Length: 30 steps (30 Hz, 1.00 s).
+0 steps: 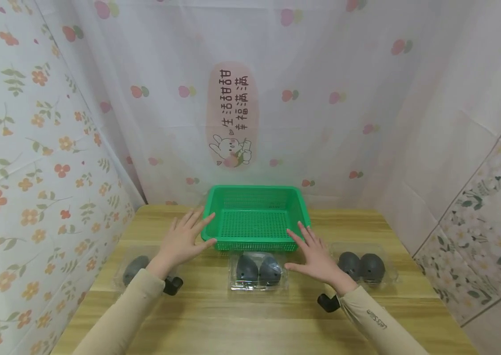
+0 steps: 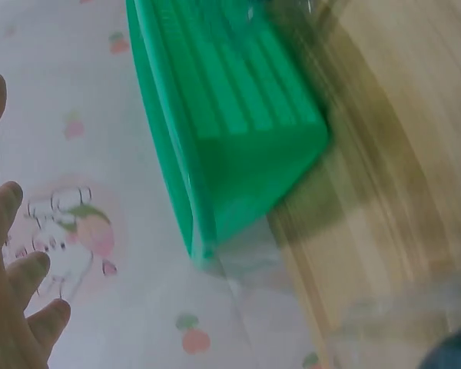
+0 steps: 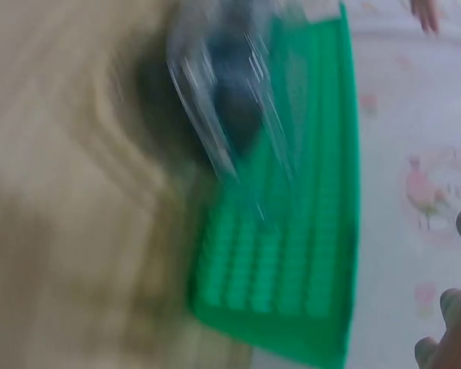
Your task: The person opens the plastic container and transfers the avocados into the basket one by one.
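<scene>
Head view: both hands empty, fingers spread, near the green basket; curtain lettering "生活甜甜甜" beyond.

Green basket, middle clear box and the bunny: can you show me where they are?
Green basket (image 1: 254, 226): head view, on its inside floor.
Middle clear box (image 1: 258, 286): head view, on its lower front edge.
Bunny (image 1: 231, 146): head view, on its head.

A wooden table carries a green basket; before it, a clear box; front-left, another box; front-right, a third box.
</scene>
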Motion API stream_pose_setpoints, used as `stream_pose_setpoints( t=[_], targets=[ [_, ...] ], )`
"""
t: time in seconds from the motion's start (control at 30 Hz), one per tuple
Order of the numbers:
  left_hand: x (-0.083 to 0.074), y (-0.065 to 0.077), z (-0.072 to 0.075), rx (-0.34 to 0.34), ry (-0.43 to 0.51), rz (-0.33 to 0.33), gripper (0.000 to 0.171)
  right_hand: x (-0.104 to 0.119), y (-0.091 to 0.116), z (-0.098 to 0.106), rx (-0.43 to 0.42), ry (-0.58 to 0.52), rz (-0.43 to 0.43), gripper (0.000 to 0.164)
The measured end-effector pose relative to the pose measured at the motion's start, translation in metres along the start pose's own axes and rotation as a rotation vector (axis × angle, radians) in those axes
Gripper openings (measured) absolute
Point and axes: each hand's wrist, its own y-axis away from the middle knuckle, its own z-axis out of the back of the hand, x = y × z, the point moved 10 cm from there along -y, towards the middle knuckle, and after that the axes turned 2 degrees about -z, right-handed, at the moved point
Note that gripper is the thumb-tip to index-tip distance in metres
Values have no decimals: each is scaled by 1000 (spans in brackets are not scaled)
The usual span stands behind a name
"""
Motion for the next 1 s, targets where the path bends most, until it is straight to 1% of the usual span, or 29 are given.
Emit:
stream_pose_setpoints(
  t=[0.13,0.27,0.37,0.5,0.73,0.87,1.0],
  targets=[
    [-16,2,-8,-3,17,-22,73,25,4,-20,25,-4,74,94],
    [-28,4,-21,19,40,-31,73,38,7,-39,70,0,92,94],
    [-38,6,-30,32,60,-50,73,42,7,-50,88,-5,97,94],
    [-49,8,-40,33,80,-67,73,48,5,-60,87,-18,113,91],
    [-68,11,-67,101,97,-90,74,50,-1,-74,123,18,104,89],
    [-78,16,-76,114,117,-110,73,51,-2,-78,127,26,114,88],
    [-83,21,-83,133,138,-111,72,52,-3,-81,140,38,110,88]
  ],
)
